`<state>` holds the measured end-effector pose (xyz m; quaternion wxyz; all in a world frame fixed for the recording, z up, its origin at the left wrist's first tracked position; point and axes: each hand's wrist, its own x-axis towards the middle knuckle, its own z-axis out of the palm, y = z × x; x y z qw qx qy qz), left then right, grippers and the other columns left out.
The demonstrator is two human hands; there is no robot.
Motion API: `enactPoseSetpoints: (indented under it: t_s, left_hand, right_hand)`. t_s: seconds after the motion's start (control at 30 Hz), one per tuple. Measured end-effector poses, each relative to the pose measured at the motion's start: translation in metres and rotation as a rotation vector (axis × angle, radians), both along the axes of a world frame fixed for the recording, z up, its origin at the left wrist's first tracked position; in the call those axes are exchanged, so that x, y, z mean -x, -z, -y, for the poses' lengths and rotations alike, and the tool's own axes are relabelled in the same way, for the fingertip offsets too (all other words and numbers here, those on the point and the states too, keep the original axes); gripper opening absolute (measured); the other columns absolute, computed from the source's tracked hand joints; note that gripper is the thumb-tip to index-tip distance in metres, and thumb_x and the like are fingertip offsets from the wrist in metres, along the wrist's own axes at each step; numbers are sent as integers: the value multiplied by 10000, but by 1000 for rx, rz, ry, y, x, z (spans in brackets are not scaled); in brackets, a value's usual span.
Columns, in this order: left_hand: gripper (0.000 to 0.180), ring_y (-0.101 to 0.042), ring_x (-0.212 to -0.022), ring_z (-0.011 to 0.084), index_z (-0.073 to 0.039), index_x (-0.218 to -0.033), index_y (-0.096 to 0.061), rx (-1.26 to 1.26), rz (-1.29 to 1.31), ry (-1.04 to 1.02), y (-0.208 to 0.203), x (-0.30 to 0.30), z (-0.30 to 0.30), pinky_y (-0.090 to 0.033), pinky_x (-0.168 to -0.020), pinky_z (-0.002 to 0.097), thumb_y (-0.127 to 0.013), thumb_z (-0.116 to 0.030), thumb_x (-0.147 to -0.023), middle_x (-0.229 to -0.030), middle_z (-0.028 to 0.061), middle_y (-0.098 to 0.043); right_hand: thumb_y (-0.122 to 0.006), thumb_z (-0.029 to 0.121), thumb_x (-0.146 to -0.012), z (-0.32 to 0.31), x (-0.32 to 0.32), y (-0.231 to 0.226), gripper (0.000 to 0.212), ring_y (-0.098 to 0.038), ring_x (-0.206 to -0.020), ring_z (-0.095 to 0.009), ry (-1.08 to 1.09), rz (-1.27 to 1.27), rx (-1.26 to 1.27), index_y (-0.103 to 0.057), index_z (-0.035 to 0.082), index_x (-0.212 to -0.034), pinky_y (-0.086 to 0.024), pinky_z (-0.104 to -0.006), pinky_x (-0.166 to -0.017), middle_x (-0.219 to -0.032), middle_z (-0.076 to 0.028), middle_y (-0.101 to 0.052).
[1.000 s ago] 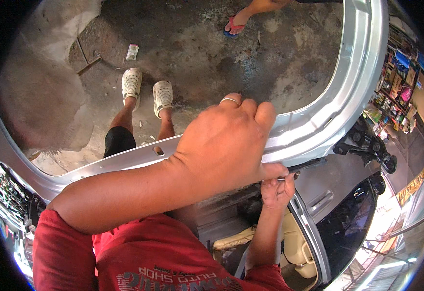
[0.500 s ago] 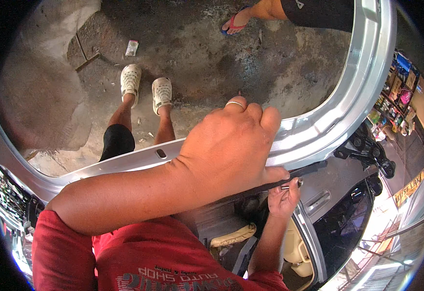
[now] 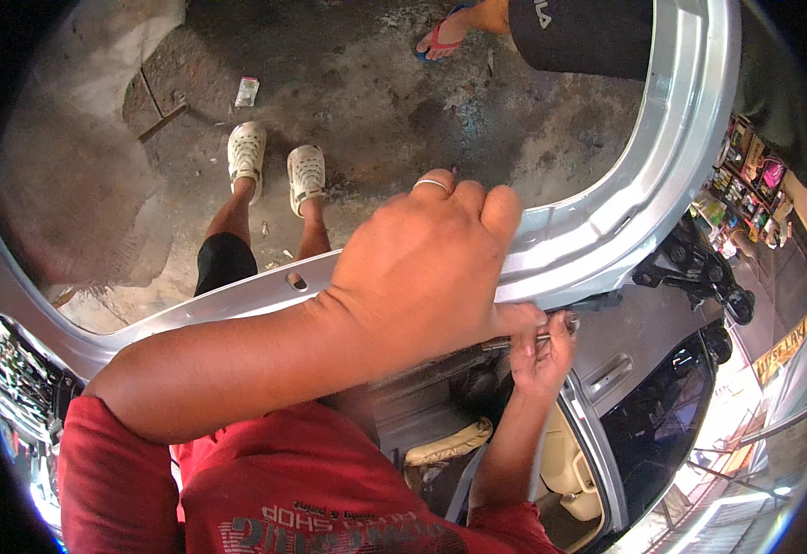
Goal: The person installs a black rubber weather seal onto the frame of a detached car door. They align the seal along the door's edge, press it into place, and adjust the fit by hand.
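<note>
My left hand (image 3: pixel 426 263) is closed over the edge of a silver car-body frame (image 3: pixel 620 226), with a ring on one finger. Its fingertips are hidden behind the knuckles, and the thumb points right toward my other hand. Just below the frame, my right hand (image 3: pixel 540 360) pinches a small shiny metal rod (image 3: pixel 570 323) with a rounded end. The rod's other end is hidden by the thumb and fingers, so its kind cannot be told. A piece of black trim (image 3: pixel 597 302) lies along the frame's lower edge beside the two hands.
A black hinge-like bracket (image 3: pixel 699 272) sits at the frame's right. Below lies a car interior with a beige seat (image 3: pixel 565 462). Through the opening show white clogs (image 3: pixel 248 152) on two feet and another person's foot in a flip-flop (image 3: pixel 440 42). Crowded shelves (image 3: pixel 759 185) stand far right.
My right hand has come slightly upward, closer to the left thumb and frame edge. The frame appears shifted a little left, and less of the black trim shows. The left hand keeps its grip.
</note>
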<state>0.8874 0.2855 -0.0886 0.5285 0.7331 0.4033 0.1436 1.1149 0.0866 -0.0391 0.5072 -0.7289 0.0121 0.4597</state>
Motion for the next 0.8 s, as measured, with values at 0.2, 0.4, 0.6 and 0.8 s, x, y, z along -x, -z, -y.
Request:
enactPoseSetpoints:
  t_s: [0.2,0.4,0.6,0.8]
  left_hand:
    - [752,-703,-889,408,-12,-960,-582,-64,-38,-41,0,-4,4,-590,-802,476,-892,-620,-644,-897,200,-692]
    - [796,-709,-896,423,-18,-958,-571,-87,-111,-1,-7,-5,3,-582,-814,504,-876,-681,-639,-892,223,-702]
    - [860,-698,-862,439,-9,-927,-559,-117,-207,41,-10,-10,4,-563,-796,509,-864,-752,-620,-875,229,-689]
    - [878,-687,-797,397,-22,-898,-526,-191,-253,75,-17,-9,5,-549,-764,485,-844,-799,-640,-761,190,-647]
  right_hand:
    - [-691,233,-1032,-7,-2,1,307,-443,-453,-142,-117,88,62,-517,106,-813,-321,-287,-441,-604,-15,-468]
    - [-690,356,-1043,-5,10,0,376,-465,-500,-135,-297,181,206,-525,114,-807,-310,-301,-472,-612,-21,-493]
    - [-668,320,-1059,-6,18,14,343,-488,-547,-119,-231,115,140,-566,101,-816,-336,-281,-518,-610,-14,-520]
    - [-622,379,-1080,10,57,12,369,-497,-569,-77,-615,3,316,-622,58,-900,-379,-257,-535,-652,-17,-603]
